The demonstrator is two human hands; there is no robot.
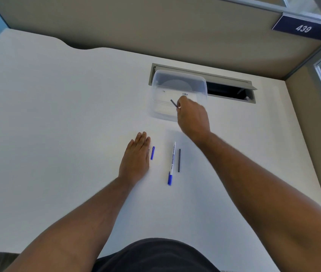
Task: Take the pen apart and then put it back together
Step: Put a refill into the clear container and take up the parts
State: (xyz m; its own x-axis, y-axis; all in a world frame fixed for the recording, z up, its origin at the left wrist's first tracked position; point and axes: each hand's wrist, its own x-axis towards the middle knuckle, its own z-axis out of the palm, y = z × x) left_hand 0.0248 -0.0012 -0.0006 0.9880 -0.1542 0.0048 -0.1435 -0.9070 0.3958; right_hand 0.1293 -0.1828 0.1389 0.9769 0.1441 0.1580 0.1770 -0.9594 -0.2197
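A white pen barrel (172, 160) with a blue cap at its near end lies on the white desk. A thin dark refill (179, 160) lies just right of it, parallel. A small blue pen piece (152, 153) lies to the left, beside my left hand (136, 160), which rests flat on the desk with fingers together and holds nothing. My right hand (192, 116) reaches over a clear plastic box (177, 95) and pinches a short dark pen piece (174, 103) between its fingertips, above the box's inside.
Behind the box an open cable slot (230, 91) is set into the desk. A grey partition wall runs along the back, with a blue sign reading 439 (303, 28) at the upper right. A glass panel stands at the right edge.
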